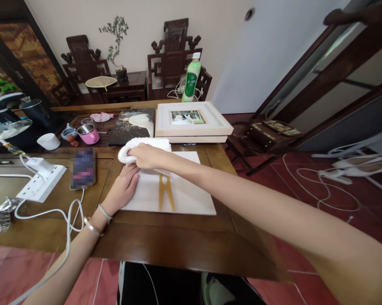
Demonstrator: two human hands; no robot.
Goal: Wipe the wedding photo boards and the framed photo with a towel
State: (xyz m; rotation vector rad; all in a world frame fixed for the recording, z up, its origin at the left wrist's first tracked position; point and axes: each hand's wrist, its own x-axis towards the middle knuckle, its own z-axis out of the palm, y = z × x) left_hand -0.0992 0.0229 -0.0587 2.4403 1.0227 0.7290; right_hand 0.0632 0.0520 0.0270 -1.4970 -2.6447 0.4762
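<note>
My right hand [146,156] grips a white cloth [159,144] near the far left corner of a white board [191,190] on the wooden table. My right arm reaches across the board. My left hand [125,185] lies flat on the board's left edge, fingers stretched toward the cloth and holding nothing. A yellow two-pronged shape [165,192] shows on the board, its upper end hidden under the cloth and arm; I cannot tell whether it is printed or a separate piece.
Behind the board are stacked white picture frames [210,118], a dark picture [117,127] and a green bottle [191,78]. Leftward are a phone [83,168] with a trailing white cable, a power strip [43,182], a pink mug [88,134] and a white cup [48,141].
</note>
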